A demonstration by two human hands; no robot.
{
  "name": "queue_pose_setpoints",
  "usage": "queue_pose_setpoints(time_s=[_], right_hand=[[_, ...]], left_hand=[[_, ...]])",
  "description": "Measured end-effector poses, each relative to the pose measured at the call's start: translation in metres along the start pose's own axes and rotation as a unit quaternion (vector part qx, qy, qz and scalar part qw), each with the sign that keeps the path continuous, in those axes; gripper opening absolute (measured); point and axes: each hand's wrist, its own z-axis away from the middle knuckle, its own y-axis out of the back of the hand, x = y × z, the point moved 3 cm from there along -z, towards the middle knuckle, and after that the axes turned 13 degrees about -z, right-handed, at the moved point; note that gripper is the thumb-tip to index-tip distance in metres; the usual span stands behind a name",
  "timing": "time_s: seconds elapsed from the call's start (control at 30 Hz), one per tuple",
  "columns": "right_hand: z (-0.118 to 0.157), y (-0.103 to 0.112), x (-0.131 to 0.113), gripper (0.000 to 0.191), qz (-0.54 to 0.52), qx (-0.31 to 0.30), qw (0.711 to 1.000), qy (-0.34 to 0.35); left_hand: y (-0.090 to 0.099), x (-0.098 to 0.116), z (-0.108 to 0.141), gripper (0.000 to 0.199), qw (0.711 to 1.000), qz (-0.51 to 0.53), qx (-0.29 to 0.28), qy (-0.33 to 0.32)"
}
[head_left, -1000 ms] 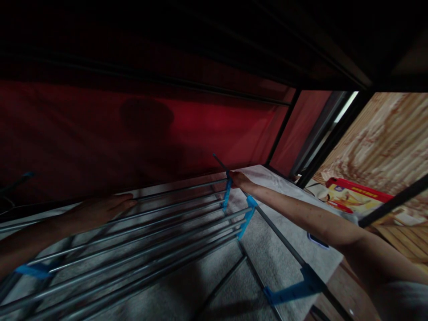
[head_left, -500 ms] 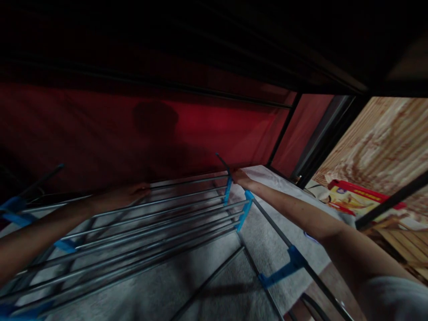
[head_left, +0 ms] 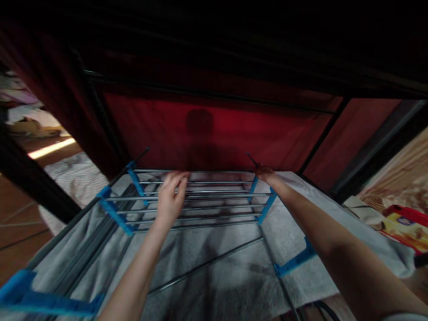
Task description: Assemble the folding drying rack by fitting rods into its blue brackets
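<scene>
A: State the layout, left to right.

B: At near left, a blue bracket (head_left: 50, 298) sits above the grey cloth (head_left: 234, 281). Just beyond it, a bundle of dark tubes (head_left: 92, 245) lies on the cloth. The rack (head_left: 217, 195), a set of parallel metal rods between blue end brackets, spans the middle, with its far edge near the red fabric (head_left: 160, 120).

A: State the condition of the hands.

B: The left hand (head_left: 171, 196) is over the middle rods, fingers together and partly bent, fingertips at the far rod; whether they grip it cannot be determined. The right hand (head_left: 267, 174) is closed on the rack's far right corner; its fingertips are in shade.

A: Which step is in hand?

B: Judging by the hand positions, steadying or aligning the far edge of the rack.

A: What does the next move call for?

B: On the left, a confirmed hold on the far rod. On the right, firm support at the corner. Apply even effort at both points; uneven effort could twist the rods in their brackets.
</scene>
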Motion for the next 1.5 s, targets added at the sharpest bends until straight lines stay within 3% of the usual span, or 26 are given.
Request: queue_pose_setpoints(time_s=[0.1,0.2,0.3,0.33,0.4,0.47,0.57,0.63,0.7,0.77,1.0,1.27,1.5], right_hand=[[0.004,0.010,-0.017,0.048,-0.020,0.015,0.999,-0.023],[0.020,0.024,-0.038,0.055,-0.102,0.070,0.992,-0.001],[0.060,0.019,-0.055,0.050,-0.275,0.145,0.945,0.106],[0.080,0.008,-0.058,0.046,-0.330,0.152,0.919,0.154],[0.124,-0.030,-0.058,0.043,-0.419,0.106,0.876,0.217],[0.168,-0.085,-0.050,0.040,-0.442,0.023,0.868,0.227],[0.224,-0.169,-0.023,0.038,-0.376,-0.055,0.898,0.221],[0.247,-0.210,0.000,0.042,-0.320,-0.055,0.921,0.214],[0.260,-0.237,0.018,0.043,-0.260,-0.047,0.938,0.223],[0.265,-0.250,0.030,0.045,-0.212,-0.038,0.945,0.248],[0.258,-0.252,0.029,0.042,-0.134,-0.002,0.943,0.304],[0.257,-0.244,0.022,0.020,-0.103,-0.042,0.960,0.257],[0.265,-0.239,0.040,0.024,-0.146,-0.053,0.960,0.232]], left_hand=[[0.002,0.003,0.079,0.025,0.997,0.013,0.005,0.077],[-0.004,-0.011,0.153,0.025,0.991,-0.006,-0.083,0.103],[-0.007,-0.029,0.212,0.030,0.975,-0.073,-0.190,0.089],[-0.007,-0.034,0.228,0.031,0.966,-0.105,-0.222,0.077],[-0.007,-0.041,0.252,0.034,0.945,-0.156,-0.282,0.053],[-0.007,-0.042,0.268,0.036,0.927,-0.177,-0.329,0.035],[-0.008,-0.037,0.278,0.035,0.907,-0.181,-0.379,0.038],[-0.009,-0.031,0.277,0.033,0.898,-0.179,-0.401,0.041],[-0.011,-0.023,0.275,0.030,0.893,-0.168,-0.415,0.034],[-0.012,-0.016,0.274,0.029,0.892,-0.159,-0.423,0.024],[-0.016,-0.007,0.278,0.037,0.885,-0.187,-0.426,0.006],[-0.020,-0.019,0.287,0.040,0.890,-0.180,-0.418,-0.004],[-0.023,-0.002,0.283,0.034,0.893,-0.112,-0.436,-0.004]])
